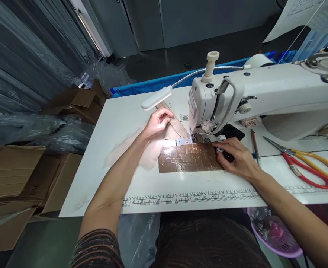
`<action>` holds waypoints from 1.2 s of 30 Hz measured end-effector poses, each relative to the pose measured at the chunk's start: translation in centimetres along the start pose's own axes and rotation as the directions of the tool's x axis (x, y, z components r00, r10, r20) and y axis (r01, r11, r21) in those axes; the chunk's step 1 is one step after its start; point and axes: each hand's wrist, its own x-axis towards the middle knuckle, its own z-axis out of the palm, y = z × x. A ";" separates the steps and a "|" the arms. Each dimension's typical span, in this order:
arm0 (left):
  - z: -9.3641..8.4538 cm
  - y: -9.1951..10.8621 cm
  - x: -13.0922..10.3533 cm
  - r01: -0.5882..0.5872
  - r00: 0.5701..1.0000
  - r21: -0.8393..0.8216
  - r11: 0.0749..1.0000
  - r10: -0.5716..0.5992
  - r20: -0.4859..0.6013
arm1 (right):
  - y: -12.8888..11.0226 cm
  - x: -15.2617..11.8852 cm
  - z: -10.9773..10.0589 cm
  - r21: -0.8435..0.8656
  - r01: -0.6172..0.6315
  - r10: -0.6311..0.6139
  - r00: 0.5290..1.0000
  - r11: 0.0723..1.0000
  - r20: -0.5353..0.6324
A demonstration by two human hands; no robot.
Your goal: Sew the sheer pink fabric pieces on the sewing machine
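Under the head of a white sewing machine (204, 100) lies a piece of beige fabric (177, 128), its folded edge running up to the needle area. My left hand (160, 121) is left of the needle, thumb and fingertips closed on the fabric's upper part. My right hand (238, 156) rests right of the needle, at the end of a brown taped plate (190, 160). Its fingers are curled around a dark spot with a small whitish round piece (219, 149); what exactly they grip is partly hidden. More fabric droops left beneath my left forearm.
Scissors (300, 160) with red and yellow handles lie right, beside a thin pointed tool (255, 149). A lamp (156, 98) on a bendy neck hangs over the fabric. A ruler strip (192, 198) runs along the table's front edge. Cardboard boxes (55, 175) stand left; a purple basket (281, 242) sits below right.
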 end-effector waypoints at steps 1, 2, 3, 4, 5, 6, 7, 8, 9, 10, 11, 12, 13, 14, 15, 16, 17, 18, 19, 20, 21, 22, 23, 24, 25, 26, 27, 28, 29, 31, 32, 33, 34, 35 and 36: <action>0.0 -0.1 0.0 0.004 1.000 0.012 1.000 -0.004 0.001 | 0.0 0.0 0.0 -0.006 0.006 -0.006 1.000 1.000 -0.007; 0.0 -0.2 0.0 0.004 1.000 0.021 1.000 -0.004 0.000 | 0.1 0.0 0.0 -0.015 0.012 -0.012 1.000 1.000 -0.012; 0.0 -0.2 0.0 -0.002 1.000 0.023 1.000 0.002 0.002 | 0.1 0.0 0.0 -0.022 0.019 -0.020 1.000 1.000 -0.018; 0.0 -0.3 0.0 -0.014 1.000 0.018 1.000 0.014 0.004 | 0.1 0.0 0.0 -0.028 0.024 -0.025 0.999 0.999 -0.027; 0.0 -0.4 0.1 -0.030 1.000 0.005 1.000 0.030 0.004 | 0.2 0.0 0.0 -0.033 0.027 -0.028 0.999 0.999 -0.035; 0.1 -0.4 0.1 -0.046 0.999 -0.016 0.999 0.046 0.003 | 0.2 0.0 0.0 -0.034 0.027 -0.028 0.999 0.999 -0.041; 0.1 -0.5 0.1 -0.060 0.998 -0.042 0.997 0.060 0.000 | 0.2 0.0 0.1 -0.031 0.026 -0.027 0.998 0.999 -0.050; 0.1 -0.5 0.1 -0.070 0.998 -0.071 0.995 0.069 -0.006 | 0.3 0.0 0.1 -0.024 0.027 -0.028 0.998 0.999 -0.060; 0.1 -0.5 0.1 -0.074 0.997 -0.098 0.992 0.073 -0.013 | 0.3 -0.1 0.2 -0.016 0.031 -0.032 0.997 0.999 -0.071; 0.1 -0.6 0.1 -0.075 0.997 -0.119 0.990 0.073 -0.019 | 0.3 -0.1 0.3 -0.007 0.037 -0.037 0.996 0.999 -0.084; 0.1 -0.6 0.1 -0.075 0.997 -0.135 0.988 0.073 -0.022 | 0.4 -0.2 0.3 -0.001 0.043 -0.043 0.994 0.999 -0.098; 0.1 -0.6 0.2 -0.078 0.997 -0.144 0.987 0.075 -0.026 | 0.4 -0.2 0.4 0.000 0.046 -0.046 0.992 0.999 -0.116; 0.2 -0.7 0.2 -0.081 0.997 -0.146 0.986 0.077 -0.029 | 0.4 -0.2 0.4 -0.005 0.045 -0.045 0.990 0.999 -0.133; 0.2 -0.7 0.2 -0.083 0.996 -0.143 0.986 0.078 -0.034 | 0.3 -0.2 0.3 -0.013 0.040 -0.041 0.988 0.999 -0.149; 0.2 -0.7 0.2 -0.081 0.996 -0.137 0.987 0.077 -0.037 | 0.3 -0.1 0.3 -0.022 0.032 -0.035 0.986 0.999 -0.164; 0.2 -0.8 0.2 -0.079 0.996 -0.132 0.988 0.075 -0.042 | 0.2 0.0 0.2 -0.028 0.024 -0.029 0.984 0.999 -0.176; 0.2 -0.8 0.2 -0.078 0.996 -0.130 0.988 0.073 -0.047 | 0.1 0.1 0.2 -0.033 0.017 -0.023 0.982 0.999 -0.185; 0.2 -0.8 0.2 -0.079 0.996 -0.132 0.988 0.073 -0.049 | 0.0 0.2 0.1 -0.036 0.012 -0.019 0.981 0.999 -0.191; 0.2 -0.8 0.2 -0.083 0.996 -0.136 0.987 0.077 -0.051 | -0.1 0.2 0.0 -0.036 0.009 -0.016 0.981 0.999 -0.194; 0.1 -0.9 0.2 -0.087 0.995 -0.142 0.986 0.081 -0.052 | -0.2 0.3 -0.1 -0.034 0.006 -0.013 0.980 0.999 -0.197; 0.1 -0.9 0.2 -0.088 0.995 -0.146 0.985 0.081 -0.052 | -0.2 0.4 -0.1 -0.030 0.005 -0.010 0.980 1.000 -0.198; 0.2 -0.9 0.2 -0.084 0.996 -0.148 0.985 0.077 -0.054 | -0.3 0.4 -0.1 -0.022 0.004 -0.008 0.980 1.000 -0.199; 0.2 -1.0 0.2 -0.074 0.996 -0.149 0.986 0.066 -0.056 | -0.3 0.4 -0.1 -0.013 0.003 -0.005 0.980 1.000 -0.199; 0.2 -1.0 0.2 -0.061 0.997 -0.152 0.987 0.052 -0.061 | -0.4 0.4 -0.1 -0.005 0.000 -0.001 0.980 1.000 -0.199; 0.2 -0.9 0.2 -0.045 0.997 -0.159 0.986 0.035 -0.064 | -0.4 0.3 -0.1 0.001 -0.003 0.003 0.980 1.000 -0.199; 0.2 -0.9 0.2 -0.030 0.998 -0.169 0.985 0.019 -0.065 | -0.4 0.3 -0.1 0.004 -0.008 0.009 0.980 1.000 -0.199; 0.2 -0.8 0.1 -0.020 0.998 -0.178 0.984 0.008 -0.065 | -0.3 0.2 0.0 0.006 -0.014 0.015 0.980 1.000 -0.199; 0.2 -0.8 0.1 -0.014 0.998 -0.184 0.983 0.002 -0.065 | -0.3 0.1 0.1 0.007 -0.021 0.021 0.980 1.000 -0.199; 0.1 -0.7 0.1 -0.013 0.998 -0.184 0.983 0.001 -0.065 | -0.2 0.1 0.1 0.007 -0.025 0.026 0.980 1.000 -0.197; -0.3 -0.4 0.1 -0.018 0.997 -0.172 0.985 0.005 -0.073 | -0.1 -0.1 0.2 0.008 -0.033 0.034 0.981 0.999 -0.191; -0.6 -0.2 0.1 -0.022 0.997 -0.162 0.986 0.010 -0.075 | 0.0 -0.1 0.3 0.007 -0.036 0.037 0.981 0.999 -0.189; -0.9 0.0 0.1 -0.028 0.998 -0.148 0.989 0.019 -0.063 | 0.1 -0.2 0.3 0.003 -0.041 0.041 0.981 0.999 -0.187; -1.3 0.3 0.1 -0.040 0.998 -0.125 0.991 0.035 -0.043 | 0.2 -0.2 0.3 -0.002 -0.049 0.048 0.981 0.999 -0.186; -1.6 0.6 0.1 -0.061 0.998 -0.089 0.994 0.061 -0.012 | 0.3 -0.3 0.3 -0.004 -0.056 0.054 0.982 0.998 -0.183; -1.9 0.9 0.1 -0.098 0.995 -0.036 0.994 0.099 0.022 | 0.3 -0.3 0.4 -0.003 -0.059 0.058 0.982 0.998 -0.179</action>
